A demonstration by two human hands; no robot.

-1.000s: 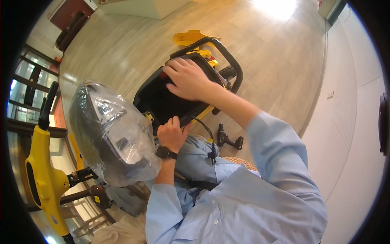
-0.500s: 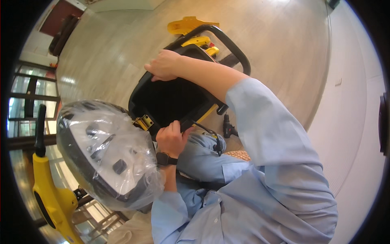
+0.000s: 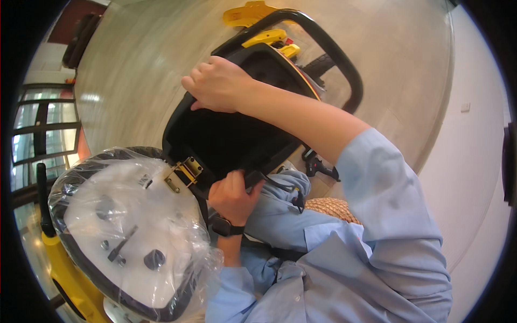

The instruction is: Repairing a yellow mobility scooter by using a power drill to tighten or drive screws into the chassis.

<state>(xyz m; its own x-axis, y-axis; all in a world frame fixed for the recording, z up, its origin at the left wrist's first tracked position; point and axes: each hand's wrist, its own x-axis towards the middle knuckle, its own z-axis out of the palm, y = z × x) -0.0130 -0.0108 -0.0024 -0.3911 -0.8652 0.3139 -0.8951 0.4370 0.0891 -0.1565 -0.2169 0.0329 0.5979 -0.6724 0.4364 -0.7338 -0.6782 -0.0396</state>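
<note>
A black open storage box (image 3: pixel 226 134), part of what looks like a scooter body, stands before me. My left hand (image 3: pixel 234 198), with a dark watch on its wrist, is closed over the near rim by a brass-coloured hinge (image 3: pixel 189 170). Across the opening reaches my right arm; my right hand (image 3: pixel 219 85) is closed over the far left rim, its fingertips partly hidden. A seat (image 3: pixel 126 226) in clear plastic film lies tipped back from the hinge, pale underside up. Beside my left hand a black cable (image 3: pixel 277 184) hangs down.
A black tubular rail (image 3: pixel 353 70) loops behind the box, with yellow body parts (image 3: pixel 266 37) near it. On the floor to the right lies a black cordless drill (image 3: pixel 321 166), near a woven straw item (image 3: pixel 333 208). A yellow piece with a black grip (image 3: pixel 46 199) stands left.
The box and rail appear larger and nearer. The seat appears lower and further left, its underside facing up more. Both hands keep to the rim.
</note>
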